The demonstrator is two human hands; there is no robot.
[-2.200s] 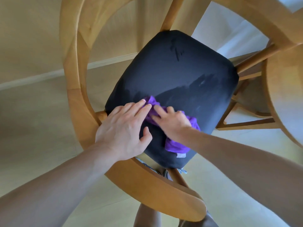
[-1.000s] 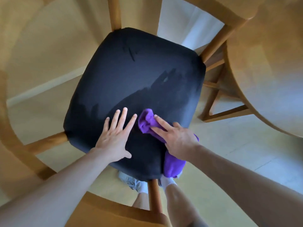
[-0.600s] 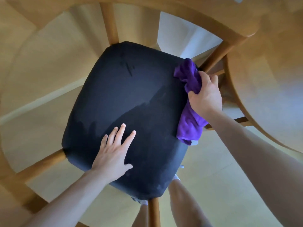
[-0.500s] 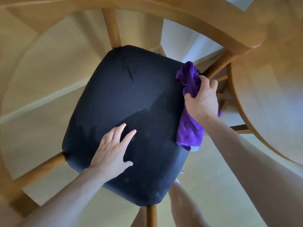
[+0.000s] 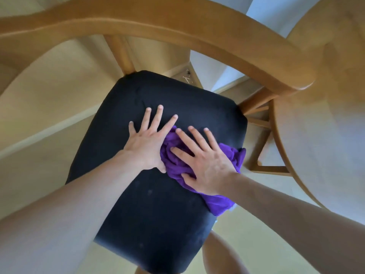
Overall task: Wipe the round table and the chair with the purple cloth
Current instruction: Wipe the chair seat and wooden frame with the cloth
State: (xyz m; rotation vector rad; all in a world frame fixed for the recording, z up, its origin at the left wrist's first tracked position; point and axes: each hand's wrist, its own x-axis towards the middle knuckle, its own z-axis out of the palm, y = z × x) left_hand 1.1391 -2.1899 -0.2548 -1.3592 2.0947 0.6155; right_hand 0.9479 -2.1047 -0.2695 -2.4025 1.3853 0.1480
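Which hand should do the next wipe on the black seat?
Probably the right hand: it lies flat on the purple cloth, fingers spread, pressing it onto the seat. The left hand rests flat on the seat beside the cloth, touching only its edge.

No readable text, labels or numbers anywhere; view somewhat blurred.

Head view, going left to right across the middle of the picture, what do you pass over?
Pale floor → left hand → purple cloth → right hand → round table.
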